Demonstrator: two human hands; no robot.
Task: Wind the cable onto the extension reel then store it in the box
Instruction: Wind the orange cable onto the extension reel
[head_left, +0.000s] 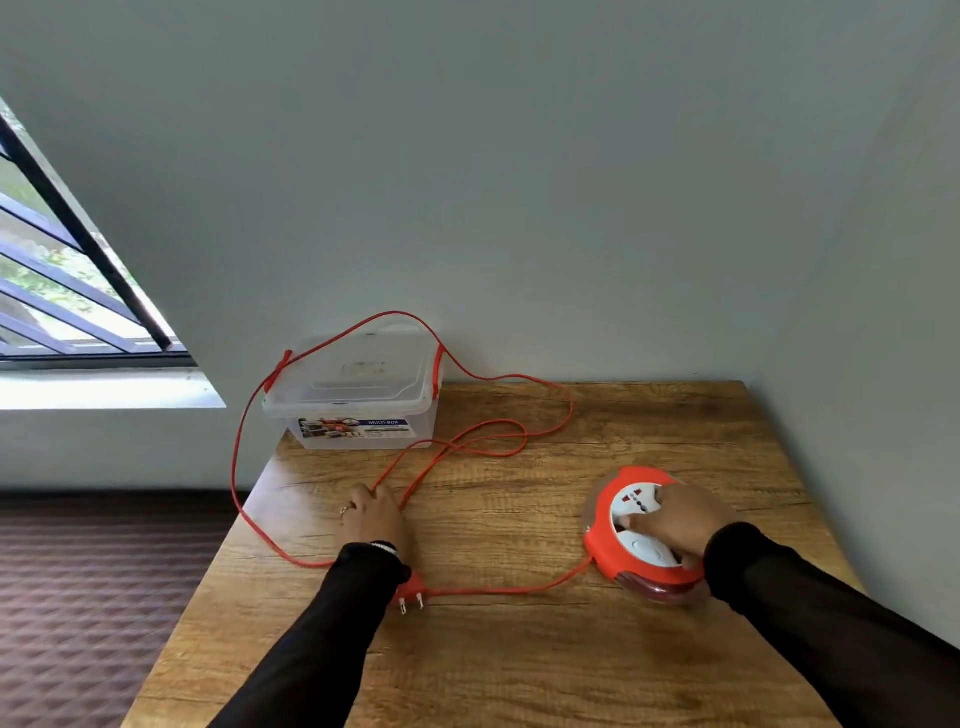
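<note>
Nearest, a red two-pin plug (413, 592) lies on the brown wood-grain table (519, 665) just beside the left sleeve, its cable running right to the round red-and-white plastic extension reel (641, 535); the right hand (680, 522) rests on top of that reel, fingers curled over the white socket face, thumb near the rim; the left hand (376, 512) lies knuckles-up on a run of the thin red cable (498, 441), and whether its fingers pinch the strand or only press it cannot be told; to wind well, I judge the right hand should turn the white hub steadily while the left lets the cable slide through a light grip, feeding it straight and freeing the loops; the slack draped over the clear plastic storage box with red latches (358, 400), lid on, at the far left corner and hanging off the table edge may snag there; counted: one reel, one cable, one plug, one box, two hands.
</note>
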